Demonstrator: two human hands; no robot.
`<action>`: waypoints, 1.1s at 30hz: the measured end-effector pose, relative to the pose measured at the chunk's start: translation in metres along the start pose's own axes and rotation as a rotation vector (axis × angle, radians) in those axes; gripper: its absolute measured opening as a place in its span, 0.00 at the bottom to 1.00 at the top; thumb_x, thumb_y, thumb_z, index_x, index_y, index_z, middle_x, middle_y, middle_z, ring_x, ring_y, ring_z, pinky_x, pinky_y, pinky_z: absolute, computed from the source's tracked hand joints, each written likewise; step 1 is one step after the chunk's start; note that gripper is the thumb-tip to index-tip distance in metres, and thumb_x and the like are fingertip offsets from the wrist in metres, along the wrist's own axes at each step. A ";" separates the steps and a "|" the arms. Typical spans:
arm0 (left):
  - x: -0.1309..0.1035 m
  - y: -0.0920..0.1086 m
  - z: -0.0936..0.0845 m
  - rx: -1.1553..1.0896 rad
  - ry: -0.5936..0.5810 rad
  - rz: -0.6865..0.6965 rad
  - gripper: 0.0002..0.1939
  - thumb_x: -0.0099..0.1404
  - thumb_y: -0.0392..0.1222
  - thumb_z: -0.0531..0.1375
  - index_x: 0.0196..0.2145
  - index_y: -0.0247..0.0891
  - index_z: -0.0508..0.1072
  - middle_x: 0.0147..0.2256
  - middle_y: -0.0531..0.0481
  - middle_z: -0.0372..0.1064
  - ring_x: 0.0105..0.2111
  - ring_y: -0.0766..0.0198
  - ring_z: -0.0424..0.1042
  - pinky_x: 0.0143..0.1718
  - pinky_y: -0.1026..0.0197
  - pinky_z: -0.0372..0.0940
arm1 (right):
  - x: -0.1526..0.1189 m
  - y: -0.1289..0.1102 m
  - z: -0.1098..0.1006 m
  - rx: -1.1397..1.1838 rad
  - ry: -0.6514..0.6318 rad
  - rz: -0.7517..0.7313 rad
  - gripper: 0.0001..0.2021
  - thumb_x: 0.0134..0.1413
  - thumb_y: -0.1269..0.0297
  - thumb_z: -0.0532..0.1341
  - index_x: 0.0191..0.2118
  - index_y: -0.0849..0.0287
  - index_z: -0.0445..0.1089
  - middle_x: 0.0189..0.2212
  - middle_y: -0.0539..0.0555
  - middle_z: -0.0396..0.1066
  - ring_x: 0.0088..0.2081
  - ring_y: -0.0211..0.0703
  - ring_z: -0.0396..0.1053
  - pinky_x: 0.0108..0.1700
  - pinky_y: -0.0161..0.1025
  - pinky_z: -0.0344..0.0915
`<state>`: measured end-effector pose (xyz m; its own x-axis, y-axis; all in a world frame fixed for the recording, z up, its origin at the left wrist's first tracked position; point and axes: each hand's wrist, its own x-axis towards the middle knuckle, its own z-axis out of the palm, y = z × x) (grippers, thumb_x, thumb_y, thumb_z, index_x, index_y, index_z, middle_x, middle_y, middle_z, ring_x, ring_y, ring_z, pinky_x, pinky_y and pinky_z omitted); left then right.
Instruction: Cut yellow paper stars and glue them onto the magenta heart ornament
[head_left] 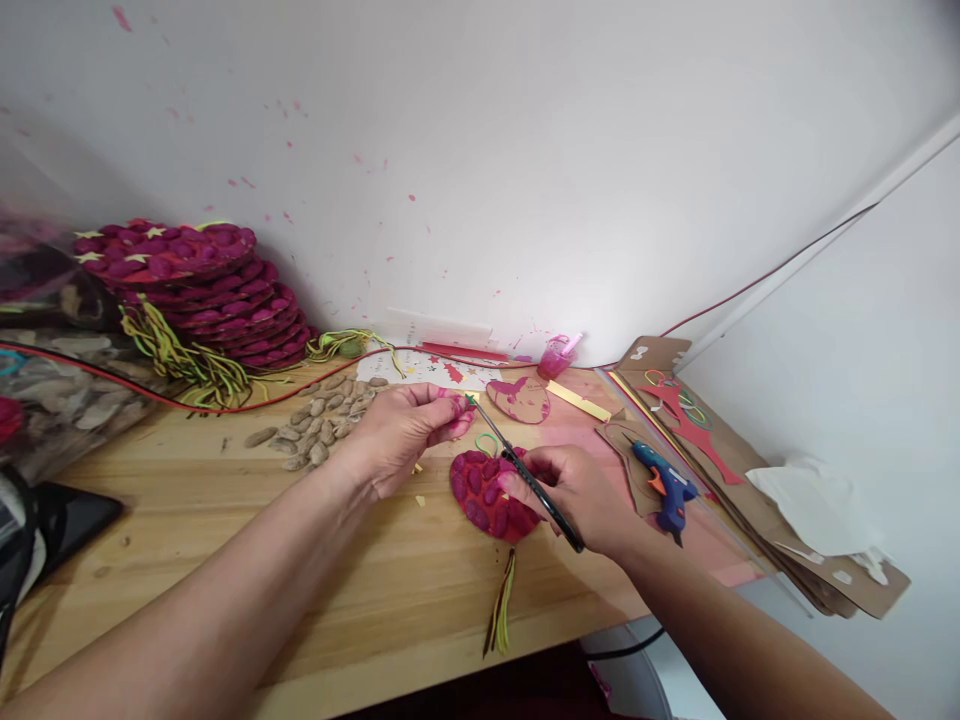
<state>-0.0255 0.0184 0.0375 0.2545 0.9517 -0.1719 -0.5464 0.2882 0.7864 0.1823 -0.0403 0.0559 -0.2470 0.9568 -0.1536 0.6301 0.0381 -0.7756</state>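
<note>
My left hand (420, 425) pinches a small piece of yellow paper (474, 396) with a bit of green on it, held above the table. In my right hand (574, 495) are scissors (534, 486) with dark handles, their blades pointing up and left towards the paper. Below the scissors lies a round red ornament (474, 488) covered in magenta-painted lumps, partly hidden by my right hand. It has a green loop (487, 442) at the top and a yellow, green and brown tassel (501, 605) hanging down. Small yellow scraps (420, 500) lie nearby on the wood.
Peanuts (319, 420) are heaped left of centre. A stack of magenta ornaments (202, 280) stands back left. A cup of pink paint (555, 358), a painted cardboard disc (517, 400) and a yellow strip (579, 401) sit towards the back. A blue glue gun (667, 485) lies right; a red-black cord (247, 402) crosses the table.
</note>
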 end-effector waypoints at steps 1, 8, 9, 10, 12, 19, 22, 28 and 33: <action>0.000 0.000 0.000 0.000 0.000 -0.002 0.07 0.50 0.30 0.71 0.25 0.30 0.75 0.25 0.48 0.75 0.25 0.69 0.74 0.33 0.67 0.72 | 0.000 -0.001 0.000 0.004 -0.005 0.005 0.17 0.54 0.54 0.64 0.23 0.60 0.64 0.19 0.45 0.57 0.21 0.32 0.52 0.22 0.32 0.49; -0.002 0.002 0.002 0.011 0.006 -0.017 0.07 0.52 0.30 0.70 0.25 0.29 0.75 0.26 0.48 0.75 0.25 0.70 0.74 0.33 0.67 0.71 | -0.002 0.004 0.001 0.047 -0.012 0.079 0.19 0.54 0.50 0.64 0.23 0.58 0.62 0.16 0.44 0.57 0.16 0.31 0.53 0.18 0.32 0.46; -0.002 0.002 0.003 0.011 0.006 -0.015 0.07 0.52 0.30 0.71 0.25 0.29 0.75 0.26 0.48 0.75 0.25 0.69 0.74 0.34 0.67 0.71 | -0.002 0.005 0.002 0.047 -0.008 0.085 0.19 0.53 0.49 0.64 0.24 0.58 0.62 0.16 0.44 0.57 0.16 0.31 0.53 0.18 0.32 0.46; -0.002 0.002 0.003 0.010 0.006 -0.015 0.08 0.51 0.30 0.71 0.25 0.29 0.75 0.26 0.48 0.75 0.25 0.69 0.74 0.34 0.66 0.71 | -0.002 0.006 0.002 0.044 -0.005 0.090 0.19 0.53 0.49 0.64 0.24 0.58 0.62 0.16 0.44 0.58 0.16 0.31 0.53 0.18 0.33 0.47; -0.002 0.002 0.003 0.010 0.007 -0.018 0.09 0.50 0.31 0.72 0.25 0.29 0.75 0.26 0.48 0.75 0.25 0.69 0.74 0.34 0.66 0.71 | -0.002 0.007 0.002 0.032 0.004 0.093 0.19 0.53 0.48 0.64 0.24 0.58 0.62 0.16 0.44 0.59 0.16 0.31 0.53 0.18 0.33 0.47; -0.003 0.002 0.003 0.016 0.006 -0.035 0.09 0.50 0.32 0.72 0.25 0.30 0.75 0.25 0.48 0.75 0.24 0.70 0.73 0.34 0.67 0.71 | -0.003 0.004 0.001 -0.007 0.025 0.046 0.18 0.53 0.51 0.64 0.24 0.59 0.65 0.17 0.45 0.60 0.19 0.32 0.54 0.21 0.33 0.49; -0.004 0.003 0.003 0.010 0.009 -0.042 0.08 0.51 0.31 0.72 0.25 0.29 0.75 0.25 0.47 0.75 0.24 0.70 0.73 0.33 0.67 0.71 | -0.003 0.003 0.002 -0.016 0.035 0.031 0.17 0.53 0.52 0.64 0.24 0.60 0.67 0.19 0.46 0.61 0.21 0.33 0.55 0.23 0.33 0.51; -0.004 0.003 0.004 0.005 0.003 -0.042 0.06 0.53 0.29 0.70 0.25 0.28 0.76 0.25 0.47 0.75 0.24 0.70 0.73 0.33 0.68 0.71 | -0.002 0.004 0.001 -0.027 0.040 0.035 0.17 0.52 0.51 0.65 0.26 0.61 0.69 0.21 0.46 0.60 0.23 0.34 0.54 0.25 0.32 0.51; -0.003 0.003 0.004 0.018 -0.004 -0.045 0.06 0.52 0.30 0.71 0.25 0.28 0.76 0.25 0.47 0.75 0.24 0.70 0.73 0.32 0.68 0.71 | -0.003 0.002 -0.001 -0.036 0.015 0.025 0.18 0.53 0.51 0.64 0.24 0.60 0.65 0.21 0.46 0.56 0.24 0.34 0.51 0.25 0.33 0.49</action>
<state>-0.0246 0.0162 0.0431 0.2820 0.9373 -0.2048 -0.5200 0.3287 0.7884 0.1846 -0.0429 0.0555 -0.2202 0.9617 -0.1633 0.6622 0.0244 -0.7489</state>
